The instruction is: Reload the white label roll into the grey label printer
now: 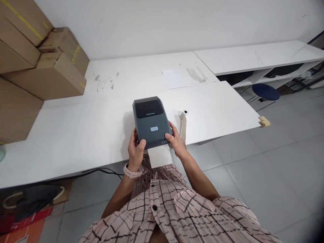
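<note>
A dark grey label printer (152,125) with a black glossy window is at the front of the white table (108,131). My left hand (136,150) grips its near left corner, thumb on top. My right hand (176,140) grips the near right corner, thumb also on the top face. From the printer's near edge a white paper label (160,156) hangs toward my body. Just right of the printer lies a small roll of pale tape (184,123), its strip running to the table's front edge.
Cardboard boxes (60,71) are stacked at the left. A white sheet (175,79) lies on the table behind the printer. At the right are a blue stool (265,91) and a yellowish corner guard (264,122). Black cables (101,170) run below the front edge.
</note>
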Motion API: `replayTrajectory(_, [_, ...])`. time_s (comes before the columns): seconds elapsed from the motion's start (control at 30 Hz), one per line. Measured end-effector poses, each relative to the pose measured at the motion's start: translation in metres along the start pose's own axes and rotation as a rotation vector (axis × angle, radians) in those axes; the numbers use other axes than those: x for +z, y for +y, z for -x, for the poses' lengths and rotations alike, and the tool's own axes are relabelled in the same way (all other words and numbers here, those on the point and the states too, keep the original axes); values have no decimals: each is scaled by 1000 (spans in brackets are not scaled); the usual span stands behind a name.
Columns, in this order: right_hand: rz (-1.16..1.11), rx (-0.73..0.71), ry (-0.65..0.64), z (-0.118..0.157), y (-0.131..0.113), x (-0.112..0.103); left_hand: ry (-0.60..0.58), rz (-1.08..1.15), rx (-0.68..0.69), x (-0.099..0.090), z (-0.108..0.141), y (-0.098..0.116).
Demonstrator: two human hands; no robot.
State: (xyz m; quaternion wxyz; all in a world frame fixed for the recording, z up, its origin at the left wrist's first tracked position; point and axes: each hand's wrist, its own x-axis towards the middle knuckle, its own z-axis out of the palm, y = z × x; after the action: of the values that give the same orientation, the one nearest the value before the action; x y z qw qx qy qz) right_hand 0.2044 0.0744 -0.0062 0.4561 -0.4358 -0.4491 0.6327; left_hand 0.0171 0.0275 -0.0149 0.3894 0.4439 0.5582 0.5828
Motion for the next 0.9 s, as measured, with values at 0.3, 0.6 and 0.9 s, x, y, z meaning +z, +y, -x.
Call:
replayTrajectory(0.3, [13, -1, -11, -1, 0, -2, 37, -139, -254, 9, 62, 3])
replayTrajectory(0.6, [89, 7, 16, 0, -13, 4, -215, 156, -454, 13, 60, 24])
replayTrajectory(0.9, [433, -212, 14, -35, -42, 20, -54, -229, -236, -25, 52, 11])
